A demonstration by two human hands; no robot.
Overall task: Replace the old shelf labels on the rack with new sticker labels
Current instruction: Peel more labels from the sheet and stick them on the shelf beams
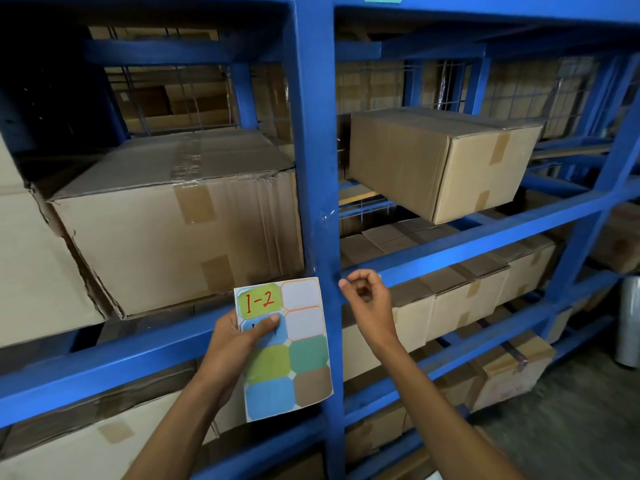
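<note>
Left hand (pixel 239 344) holds a sticker sheet (pixel 285 348) upright in front of the blue rack (pixel 317 150), thumb (pixel 268 323) pressed on the sheet's face over a blue sticker, the other fingers hidden behind the sheet. The sheet carries two columns of coloured stickers; the top-left one, green (pixel 259 301), bears "1-2" in red, and two cells in the upper right column are blank white. Its right edge lies just beside the rack's central upright.

Right hand (pixel 369 296) hangs free just right of the sheet, at the junction of the upright and a shelf beam (pixel 485 242). Its fingers curl inward with thumb and forefinger tips drawn close together; whether anything is pinched between them cannot be told.

Behind the sheet, on the left bay, a large taped box (pixel 180 223) with a torn edge sits on the shelf. In the right bay, a smaller box (pixel 443 164) rests on the upper shelf, well apart from the hands, with rows of small boxes (pixel 467 285) on the levels below. A silvery roll (pixel 628 320) stands at the far right edge. Wire mesh (pixel 166 95) backs the rack, with more boxes beyond it.
</note>
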